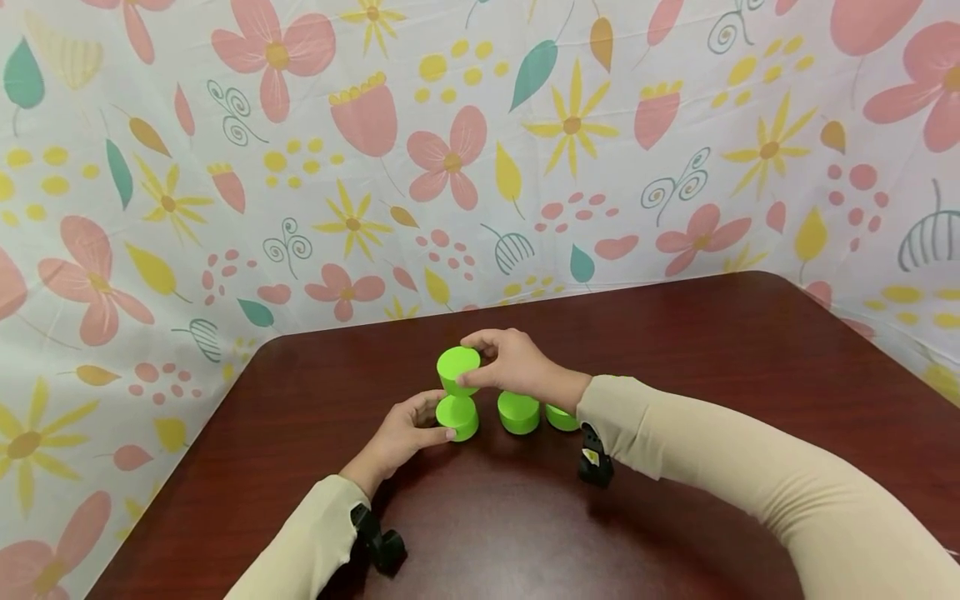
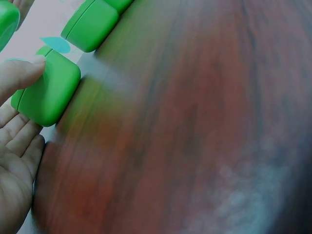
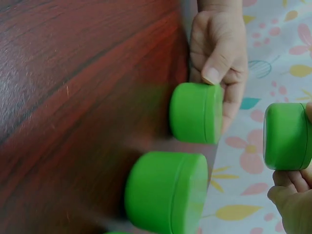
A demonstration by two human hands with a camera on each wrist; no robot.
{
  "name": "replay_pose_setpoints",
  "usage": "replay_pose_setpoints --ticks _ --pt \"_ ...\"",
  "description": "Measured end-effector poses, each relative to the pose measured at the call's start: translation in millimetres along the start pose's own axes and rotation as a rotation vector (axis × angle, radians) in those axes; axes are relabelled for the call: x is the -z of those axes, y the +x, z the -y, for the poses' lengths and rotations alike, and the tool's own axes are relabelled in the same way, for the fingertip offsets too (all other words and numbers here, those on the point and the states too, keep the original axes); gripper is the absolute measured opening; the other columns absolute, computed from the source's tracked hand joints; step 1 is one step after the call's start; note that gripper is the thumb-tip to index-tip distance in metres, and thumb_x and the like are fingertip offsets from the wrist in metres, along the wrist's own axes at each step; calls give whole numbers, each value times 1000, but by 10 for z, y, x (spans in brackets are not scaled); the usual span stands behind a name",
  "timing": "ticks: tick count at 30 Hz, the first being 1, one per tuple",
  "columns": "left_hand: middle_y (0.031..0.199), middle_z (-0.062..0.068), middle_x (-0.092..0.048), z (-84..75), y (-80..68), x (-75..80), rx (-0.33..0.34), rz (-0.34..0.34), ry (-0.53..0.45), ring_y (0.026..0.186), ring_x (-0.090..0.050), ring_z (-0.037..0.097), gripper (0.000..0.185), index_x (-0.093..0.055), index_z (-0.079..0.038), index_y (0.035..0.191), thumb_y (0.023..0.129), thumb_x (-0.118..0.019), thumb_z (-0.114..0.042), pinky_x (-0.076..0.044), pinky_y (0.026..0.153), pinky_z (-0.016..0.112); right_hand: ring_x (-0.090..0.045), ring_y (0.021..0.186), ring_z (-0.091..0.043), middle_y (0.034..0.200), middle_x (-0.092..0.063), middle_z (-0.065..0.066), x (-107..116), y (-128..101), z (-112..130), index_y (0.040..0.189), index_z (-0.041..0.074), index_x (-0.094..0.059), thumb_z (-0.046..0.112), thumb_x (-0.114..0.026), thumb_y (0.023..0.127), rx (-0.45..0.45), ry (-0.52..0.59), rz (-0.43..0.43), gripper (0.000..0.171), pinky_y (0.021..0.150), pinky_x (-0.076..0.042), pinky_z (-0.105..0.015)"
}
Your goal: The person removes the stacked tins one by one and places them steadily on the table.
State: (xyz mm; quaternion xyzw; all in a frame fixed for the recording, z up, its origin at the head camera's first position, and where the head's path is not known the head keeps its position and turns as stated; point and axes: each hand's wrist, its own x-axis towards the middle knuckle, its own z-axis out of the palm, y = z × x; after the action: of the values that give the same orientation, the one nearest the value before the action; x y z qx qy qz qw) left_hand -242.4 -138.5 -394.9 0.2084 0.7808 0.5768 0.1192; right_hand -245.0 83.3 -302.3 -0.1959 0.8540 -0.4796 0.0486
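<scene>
Several small round green lidded jars are on the table. My left hand [image 1: 405, 429] grips one green jar [image 1: 457, 421] standing on the tabletop, thumb at its front and fingers behind. In the left wrist view, the thumb presses that jar [image 2: 56, 92] near its lid seam. My right hand [image 1: 517, 362] pinches a second green jar [image 1: 458, 367] between thumb and fingers. The right wrist view shows this raised jar [image 3: 287, 136] apart from the jar [image 3: 192, 113] at the left hand, with a gap between them.
To the right of the gripped jar stands another green jar [image 1: 519, 414]. Beyond it, one more green jar [image 1: 561, 418] is partly hidden by the right wrist. The dark wooden table [image 1: 675, 333] reaches back to a floral cloth backdrop [image 1: 450, 167].
</scene>
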Motion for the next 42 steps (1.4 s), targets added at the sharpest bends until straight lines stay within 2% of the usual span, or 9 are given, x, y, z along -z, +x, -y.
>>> replay_pose_setpoints --ticks 9,23,31,38,42 --pt "127 17 -55 0 -5 0 1 -7 -12 117 -51 31 56 -48 -3 131 80 -70 -6 -49 84 29 -55 108 -22 124 -57 -8 149 -101 25 128 8 -54 27 -75 77 -2 -26 -1 59 79 -51 -32" --pt "128 17 -54 0 -8 -4 11 -15 -6 120 -49 32 56 -48 -3 131 80 -71 -5 -49 85 28 -54 110 -24 127 -55 -9 428 -274 -131 129 10 -54 31 -74 77 -29 -87 -50 59 82 -48 -36" --pt "127 17 -55 3 -10 -18 15 -11 -13 119 -50 32 56 -48 -3 131 80 -70 -4 -49 84 26 -54 104 -23 122 -58 -9 546 -377 -241 129 10 -53 28 -73 77 -52 -71 -86 58 77 -48 -33" --pt "127 17 -54 -5 -3 -21 17 -10 -12 120 -49 32 56 -48 -3 131 80 -70 -4 -49 83 26 -58 97 -22 110 -63 -10 690 -442 -351 128 6 -53 27 -74 77 -42 -69 -142 59 74 -49 -30" --pt "127 17 -54 -4 -17 -21 18 -12 1 120 -49 32 56 -48 -3 132 80 -70 -5 -49 84 27 -58 96 -22 108 -64 -11 762 -506 -416 129 6 -52 29 -74 78 -57 -64 -166 60 72 -48 -30"
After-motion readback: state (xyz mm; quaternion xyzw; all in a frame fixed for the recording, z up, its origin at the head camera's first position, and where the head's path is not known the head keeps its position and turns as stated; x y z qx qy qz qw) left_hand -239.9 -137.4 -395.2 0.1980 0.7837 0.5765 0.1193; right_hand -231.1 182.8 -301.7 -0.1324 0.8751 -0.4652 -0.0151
